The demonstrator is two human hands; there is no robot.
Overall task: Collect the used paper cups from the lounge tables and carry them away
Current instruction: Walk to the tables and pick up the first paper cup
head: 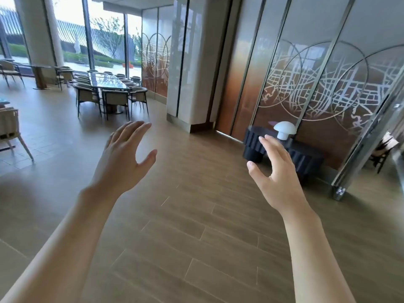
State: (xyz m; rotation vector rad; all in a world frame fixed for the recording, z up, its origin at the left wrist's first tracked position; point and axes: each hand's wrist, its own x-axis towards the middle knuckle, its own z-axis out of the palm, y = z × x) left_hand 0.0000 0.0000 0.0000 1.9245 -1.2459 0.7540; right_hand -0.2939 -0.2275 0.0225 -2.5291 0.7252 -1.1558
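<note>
- Cups: neither hand held any; left hand (pixel 124 154) and right hand (pixel 276 171) were spread, fingers relaxed, above the wood floor (pixel 196 215).
- Distant glass table (pixel 107 82) top was hard to make out.

Lamp (pixel 284 130) on side table (pixel 306 156), right; dining table (pixel 109 82) far left.

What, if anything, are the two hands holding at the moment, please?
Nothing is held: the left hand and the right hand are both open in the air above the floor.
</note>
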